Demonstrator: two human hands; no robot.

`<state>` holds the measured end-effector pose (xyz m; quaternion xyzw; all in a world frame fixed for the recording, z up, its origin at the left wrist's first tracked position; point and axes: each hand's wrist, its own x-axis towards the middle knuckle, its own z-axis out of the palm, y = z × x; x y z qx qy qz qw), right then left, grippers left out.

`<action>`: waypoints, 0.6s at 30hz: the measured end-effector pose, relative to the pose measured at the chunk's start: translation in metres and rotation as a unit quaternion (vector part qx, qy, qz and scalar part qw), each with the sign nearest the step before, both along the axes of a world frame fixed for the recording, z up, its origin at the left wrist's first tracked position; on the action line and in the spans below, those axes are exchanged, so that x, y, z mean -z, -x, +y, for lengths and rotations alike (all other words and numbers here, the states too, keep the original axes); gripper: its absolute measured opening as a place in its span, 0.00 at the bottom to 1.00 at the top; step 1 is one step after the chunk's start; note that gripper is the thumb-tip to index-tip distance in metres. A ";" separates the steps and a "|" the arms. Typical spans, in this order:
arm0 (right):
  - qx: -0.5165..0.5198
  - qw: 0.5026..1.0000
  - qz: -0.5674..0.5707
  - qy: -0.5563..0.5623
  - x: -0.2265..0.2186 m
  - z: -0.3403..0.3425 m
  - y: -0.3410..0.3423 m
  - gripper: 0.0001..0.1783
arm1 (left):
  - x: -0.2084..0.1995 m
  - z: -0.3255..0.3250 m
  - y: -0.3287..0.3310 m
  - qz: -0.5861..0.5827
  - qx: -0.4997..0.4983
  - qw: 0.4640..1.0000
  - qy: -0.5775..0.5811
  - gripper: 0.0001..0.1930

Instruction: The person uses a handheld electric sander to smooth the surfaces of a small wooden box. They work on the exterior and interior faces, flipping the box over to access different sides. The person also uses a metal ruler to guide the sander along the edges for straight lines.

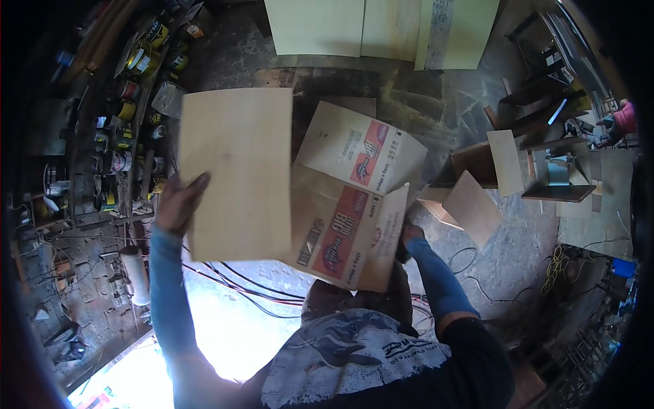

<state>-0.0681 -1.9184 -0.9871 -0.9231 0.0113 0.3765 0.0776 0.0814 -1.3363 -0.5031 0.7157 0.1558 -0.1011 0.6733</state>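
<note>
Pinching the pale board [238, 177] by its left edge, your left hand [182, 203] holds it up, setting-down seemingly undone; rightward, your right hand [411, 235] is at the cardboard [351, 204], its grip too hidden to tell.

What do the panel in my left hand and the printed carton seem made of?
Panel: probably plywood or similar board, matte, apparently unpainted, judging by its pale tan face and straight edges.
Carton: most likely cardboard, dull brown with red print, given its creases and flaps.
</note>
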 end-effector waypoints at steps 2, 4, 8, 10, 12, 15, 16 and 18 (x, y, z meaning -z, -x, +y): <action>-0.147 0.987 0.016 0.059 -0.039 0.070 -0.036 0.32 | -0.046 0.019 0.036 0.008 -0.044 0.996 -0.072 0.25; -0.152 0.988 -0.018 0.019 -0.076 0.113 -0.075 0.50 | -0.089 0.030 0.060 -0.006 -0.067 0.989 -0.131 0.24; -0.225 0.972 -0.049 -0.043 -0.105 0.192 -0.147 0.50 | -0.153 0.029 0.086 0.006 -0.081 0.982 -0.170 0.21; -0.215 0.973 -0.072 -0.038 -0.122 0.214 -0.167 0.52 | -0.158 0.029 0.090 -0.007 -0.088 0.982 -0.168 0.20; -0.198 0.975 -0.090 -0.052 -0.135 0.204 -0.159 0.53 | -0.148 0.016 0.079 -0.025 -0.064 0.985 -0.159 0.20; -0.144 0.970 -0.144 -0.132 -0.155 0.171 -0.115 0.52 | -0.131 0.023 0.067 -0.036 -0.028 0.992 -0.119 0.20; -0.110 0.964 -0.181 -0.163 -0.166 0.158 -0.089 0.51 | -0.125 0.027 0.061 -0.030 -0.015 0.994 -0.104 0.21; -0.034 0.970 -0.180 -0.162 -0.203 0.133 -0.041 0.50 | -0.097 0.041 0.045 -0.048 0.009 0.995 -0.082 0.20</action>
